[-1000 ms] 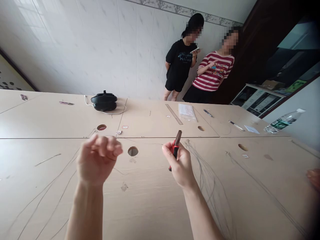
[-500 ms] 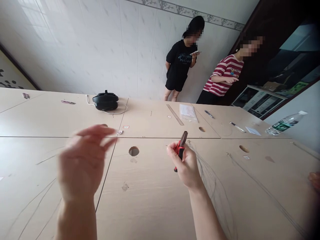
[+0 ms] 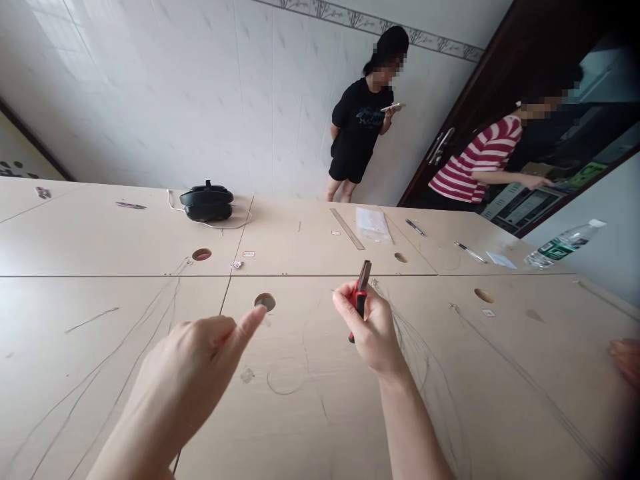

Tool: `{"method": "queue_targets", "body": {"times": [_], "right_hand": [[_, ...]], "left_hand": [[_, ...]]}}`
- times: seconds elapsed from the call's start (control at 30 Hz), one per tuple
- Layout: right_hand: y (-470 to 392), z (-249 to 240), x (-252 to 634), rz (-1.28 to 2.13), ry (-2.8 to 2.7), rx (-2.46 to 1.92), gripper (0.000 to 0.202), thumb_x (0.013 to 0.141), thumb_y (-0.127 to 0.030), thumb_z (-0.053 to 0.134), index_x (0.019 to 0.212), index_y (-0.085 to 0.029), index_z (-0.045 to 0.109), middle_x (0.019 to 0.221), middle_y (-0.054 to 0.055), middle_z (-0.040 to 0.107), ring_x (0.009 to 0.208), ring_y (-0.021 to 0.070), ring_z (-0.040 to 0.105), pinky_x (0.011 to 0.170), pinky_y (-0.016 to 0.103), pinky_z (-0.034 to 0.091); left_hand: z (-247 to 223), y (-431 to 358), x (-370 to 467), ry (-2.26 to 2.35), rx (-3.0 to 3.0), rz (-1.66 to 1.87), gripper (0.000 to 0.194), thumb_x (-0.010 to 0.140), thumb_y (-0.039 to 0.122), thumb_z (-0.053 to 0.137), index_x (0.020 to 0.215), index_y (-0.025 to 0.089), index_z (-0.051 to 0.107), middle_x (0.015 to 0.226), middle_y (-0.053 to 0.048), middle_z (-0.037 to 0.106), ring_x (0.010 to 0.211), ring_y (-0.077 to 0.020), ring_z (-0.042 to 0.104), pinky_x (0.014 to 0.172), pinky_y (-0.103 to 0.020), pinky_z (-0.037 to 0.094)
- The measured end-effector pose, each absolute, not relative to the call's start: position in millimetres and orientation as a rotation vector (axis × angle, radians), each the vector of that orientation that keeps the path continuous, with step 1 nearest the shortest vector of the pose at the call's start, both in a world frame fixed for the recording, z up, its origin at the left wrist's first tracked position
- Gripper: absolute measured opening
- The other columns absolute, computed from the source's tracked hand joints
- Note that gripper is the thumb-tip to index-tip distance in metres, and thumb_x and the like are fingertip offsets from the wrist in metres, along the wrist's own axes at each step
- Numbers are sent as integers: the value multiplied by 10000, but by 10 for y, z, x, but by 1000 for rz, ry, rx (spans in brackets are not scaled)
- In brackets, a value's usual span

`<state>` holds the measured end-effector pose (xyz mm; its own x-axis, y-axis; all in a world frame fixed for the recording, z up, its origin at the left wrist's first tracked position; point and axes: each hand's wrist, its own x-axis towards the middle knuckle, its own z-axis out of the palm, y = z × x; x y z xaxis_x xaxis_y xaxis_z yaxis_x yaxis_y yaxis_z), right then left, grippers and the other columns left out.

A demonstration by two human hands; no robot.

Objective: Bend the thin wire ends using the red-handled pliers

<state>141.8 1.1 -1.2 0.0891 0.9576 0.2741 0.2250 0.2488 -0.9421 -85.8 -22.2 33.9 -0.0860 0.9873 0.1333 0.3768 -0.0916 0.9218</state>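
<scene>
My left hand is over the table at the left, back upward; its thumb stretches toward a round hole, apart from the bent fingers, which are largely hidden. Nothing shows in it. My right hand is closed around pliers with red and black handles, jaws pointing up. A short wire tip sticks out by its thumb. Between the hands a thin curved wire is visible. Several long wires run beside my right forearm.
More wires lie at the left. Toward the far edge are a black headset, a ruler, a plastic bag, pens and a bottle. Two people stand beyond; another hand is at the right edge.
My left hand has come down and turned, its thumb now pointing right. The curved wire between the hands has come into view. The person in stripes has moved right, toward the cabinet.
</scene>
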Motion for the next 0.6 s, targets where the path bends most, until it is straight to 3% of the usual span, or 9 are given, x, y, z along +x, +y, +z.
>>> {"method": "queue_targets", "body": {"times": [0.07, 0.13, 0.2, 0.27, 0.3, 0.37, 0.47, 0.53, 0.6], "right_hand": [[-11, -3, 1396, 864, -1430, -1204, 234, 911, -402, 594, 789, -209, 540, 637, -45, 418, 554, 105, 371, 496, 235, 340], [-38, 5, 1367, 923, -1475, -1176, 230, 912, -411, 595, 808, -212, 546, 654, -40, 436, 560, 106, 376, 505, 239, 343], [-62, 17, 1340, 962, -1512, -1136, 226, 913, -416, 593, 820, -215, 549, 655, -40, 445, 552, 106, 373, 510, 245, 343], [-78, 33, 1324, 952, -1538, -1111, 229, 919, -411, 586, 807, -216, 547, 647, -42, 446, 547, 106, 372, 521, 252, 342], [-81, 41, 1324, 932, -1545, -1107, 228, 922, -404, 583, 800, -215, 547, 645, -42, 447, 550, 106, 376, 529, 254, 344], [-78, 52, 1334, 886, -1543, -1110, 231, 926, -392, 580, 785, -213, 543, 643, -43, 445, 558, 108, 383, 544, 257, 347], [-58, 45, 1356, 864, -1513, -1124, 225, 929, -381, 578, 786, -212, 536, 640, -47, 433, 561, 107, 377, 549, 255, 351], [-43, 24, 1357, 876, -1489, -1129, 225, 928, -380, 578, 785, -213, 528, 634, -51, 420, 556, 105, 363, 541, 250, 351], [-30, -2, 1345, 899, -1472, -1141, 227, 928, -383, 574, 786, -214, 520, 631, -54, 411, 551, 104, 354, 531, 246, 351]], "left_hand": [[368, -151, -819, 1588, 1550, 1199, 237, 784, 413, 741, 627, 235, 734, 517, 16, 611, 353, -110, 416, 345, -229, 211], [363, -84, -725, 1514, 1536, 1233, 283, 839, 506, 660, 937, 269, 778, 872, -38, 754, 623, -185, 647, 469, -235, 426], [309, -9, -619, 1293, 1485, 1158, 426, 867, 559, 602, 1171, 285, 718, 1221, -77, 702, 1032, -267, 672, 738, -289, 540], [212, 72, -545, 1007, 1446, 950, 505, 883, 586, 562, 1257, 263, 669, 1333, -113, 639, 1160, -288, 627, 899, -351, 524], [156, 112, -526, 863, 1424, 805, 527, 885, 594, 554, 1258, 238, 663, 1299, -138, 657, 1094, -281, 664, 885, -365, 535], [54, 179, -519, 637, 1375, 501, 553, 868, 614, 564, 1195, 183, 682, 1124, -164, 730, 793, -226, 724, 684, -321, 568], [-31, 213, -542, 488, 1329, 222, 523, 818, 624, 622, 995, 146, 738, 852, -142, 773, 399, -106, 545, 364, -208, 365], [-44, 180, -553, 424, 1297, 222, 495, 829, 615, 608, 877, 147, 763, 649, -110, 732, 313, -82, 432, 313, -208, 220], [-51, 115, -563, 355, 1223, 239, 512, 833, 626, 580, 790, 155, 776, 410, -59, 581, 270, -100, 390, 303, -224, 172]]}}
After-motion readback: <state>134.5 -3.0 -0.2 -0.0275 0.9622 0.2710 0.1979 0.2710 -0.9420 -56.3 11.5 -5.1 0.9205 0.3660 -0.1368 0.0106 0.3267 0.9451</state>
